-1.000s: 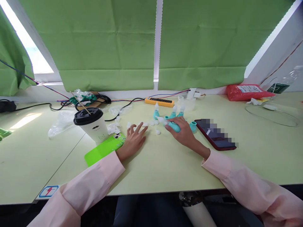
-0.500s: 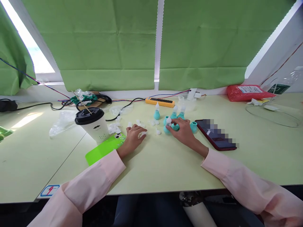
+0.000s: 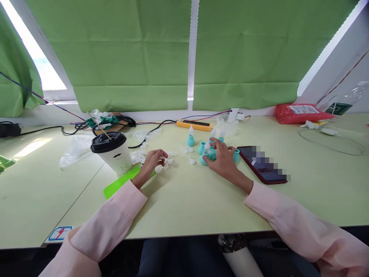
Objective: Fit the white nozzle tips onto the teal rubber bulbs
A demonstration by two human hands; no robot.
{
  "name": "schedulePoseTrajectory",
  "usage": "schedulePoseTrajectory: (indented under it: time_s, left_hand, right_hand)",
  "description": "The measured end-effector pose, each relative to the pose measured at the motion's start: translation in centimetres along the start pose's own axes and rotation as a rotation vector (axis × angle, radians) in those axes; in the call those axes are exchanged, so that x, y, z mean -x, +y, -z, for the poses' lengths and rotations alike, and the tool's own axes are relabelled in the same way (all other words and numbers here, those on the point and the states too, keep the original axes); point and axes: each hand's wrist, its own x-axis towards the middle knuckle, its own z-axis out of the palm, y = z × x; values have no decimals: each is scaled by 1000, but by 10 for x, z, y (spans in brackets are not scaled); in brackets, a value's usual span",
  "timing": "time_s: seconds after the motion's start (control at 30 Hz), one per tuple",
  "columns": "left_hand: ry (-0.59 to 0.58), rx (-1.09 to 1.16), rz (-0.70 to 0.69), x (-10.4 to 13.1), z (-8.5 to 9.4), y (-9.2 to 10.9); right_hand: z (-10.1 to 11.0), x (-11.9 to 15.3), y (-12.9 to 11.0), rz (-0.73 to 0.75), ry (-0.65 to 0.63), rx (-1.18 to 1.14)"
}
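Note:
My left hand is low over the table, its fingers curled together; whether anything is inside them is hidden. Several small white plastic pieces lie beside its fingertips. My right hand arches over a group of teal squeeze bulbs, thumb and fingers apart. Its thumb is against the front teal bulb, which carries a white nozzle. Behind it, another teal bulb stands upright with a white tip. A single white piece lies between my hands, near a few clear round pieces.
A lidded paper cup with a stick stands left, beside a green phone case. To the right lies a dark phone. A yellow power strip, black cables and a red package are along the back.
My left hand has drawn back left and curled, with white pieces now showing beside it. My right fingers have spread from the white nozzle, which now stands on the front teal bulb.

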Motion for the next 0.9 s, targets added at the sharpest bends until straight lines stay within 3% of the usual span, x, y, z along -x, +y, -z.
schedulePoseTrajectory:
  time_s: [0.17, 0.23, 0.3, 0.43, 0.6, 0.67, 0.83, 0.9]
  left_hand:
    - [-43, -651, -439, 10, -13, -6]
    - [-142, -762, -552, 14, -20, -11]
    - [-219, -807, -600, 15, -24, -16]
    - [-209, -783, -629, 10, -21, -17]
    - [29, -833, -564, -4, 0, -15]
    - [70, -932, -499, -6, 6, -19]
    - [-58, -1044, -440, -4, 8, -36]
    - [-53, -1050, -429, -5, 8, -40]
  right_hand:
    - [10, 7, -8, 184, 215, 1]
    - [11, 13, -10, 336, 199, -68]
    - [8, 20, -14, 475, 99, -137]
    - [-5, 28, -25, 649, -162, -187]
    - [-22, 23, -46, 715, -329, -153]
    - [-27, 20, -53, 727, -362, -169]
    - [-42, 8, -61, 670, -383, -236]
    - [-47, 4, -63, 640, -402, -258]
